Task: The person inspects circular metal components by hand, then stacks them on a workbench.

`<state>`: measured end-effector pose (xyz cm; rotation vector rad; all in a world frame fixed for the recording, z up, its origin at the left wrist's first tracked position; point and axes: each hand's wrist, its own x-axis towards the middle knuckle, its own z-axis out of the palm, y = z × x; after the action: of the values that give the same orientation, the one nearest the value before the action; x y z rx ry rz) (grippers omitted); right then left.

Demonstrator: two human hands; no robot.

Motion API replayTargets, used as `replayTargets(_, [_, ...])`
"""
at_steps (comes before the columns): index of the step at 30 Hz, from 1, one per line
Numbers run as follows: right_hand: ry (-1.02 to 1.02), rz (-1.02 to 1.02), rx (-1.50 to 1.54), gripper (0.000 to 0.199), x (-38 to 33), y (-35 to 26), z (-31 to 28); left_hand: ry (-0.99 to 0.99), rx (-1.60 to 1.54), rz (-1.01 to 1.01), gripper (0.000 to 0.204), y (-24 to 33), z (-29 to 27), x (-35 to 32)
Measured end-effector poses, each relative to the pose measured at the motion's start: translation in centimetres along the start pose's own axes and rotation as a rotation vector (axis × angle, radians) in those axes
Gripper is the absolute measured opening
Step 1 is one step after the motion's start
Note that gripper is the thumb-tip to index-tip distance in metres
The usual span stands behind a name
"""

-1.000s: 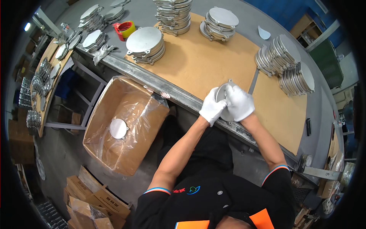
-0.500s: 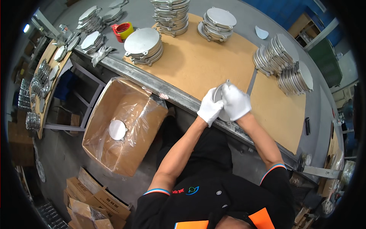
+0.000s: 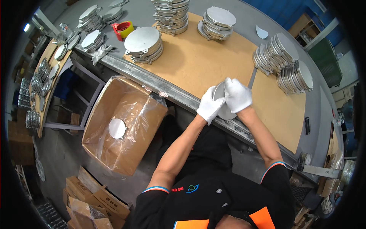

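Observation:
White gloves cover both my hands, which are close together above the front edge of the table. My left hand [image 3: 209, 107] grips the left side of a round metal plate [image 3: 219, 91], its thumb lying across the plate's face. Curled over the plate's right side, my right hand [image 3: 238, 96] hides much of it. A grey metal disc part [image 3: 227, 113] with a small tab shows below, between my wrists; I cannot tell whether it belongs to the same plate. Several matching plates stand in a stack [image 3: 142, 40] to the left and in leaning rows [image 3: 295, 76] to the right.
Brown board [image 3: 194, 65] covers much of the grey table. Below its edge, left of me, a plastic-lined carton [image 3: 148, 126] holds one plate [image 3: 117, 128]. Tape rolls [image 3: 122, 30] and a loose glove [image 3: 101, 54] lie at the far left. Flattened cartons [image 3: 97, 198] rest on the floor.
My right hand has turned and shifted slightly right and up, its fingers now reaching higher along the plate. The left hand has barely moved. More of the grey disc part shows between my wrists.

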<state>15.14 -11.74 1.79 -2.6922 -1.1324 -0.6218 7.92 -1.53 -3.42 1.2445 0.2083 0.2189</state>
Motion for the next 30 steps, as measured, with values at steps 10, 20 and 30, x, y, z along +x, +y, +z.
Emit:
replayTargets(10, [-0.040, -0.103, 0.072, 0.005, -0.5, -0.7, -0.7, 0.011, 0.036, 0.011, 0.048, -0.7, -0.2, 0.3])
replayTargets(20, [-0.206, -0.067, 0.099, 0.009, 0.8, 0.5, -1.0, 0.016, 0.031, -0.014, 0.048, -0.8, -0.2, 0.6])
replayTargets(30, [-0.260, 0.007, 0.002, 0.010, 0.9, 0.9, -1.0, 0.015, 0.049, 0.020, 0.045, -0.4, -0.1, 0.2])
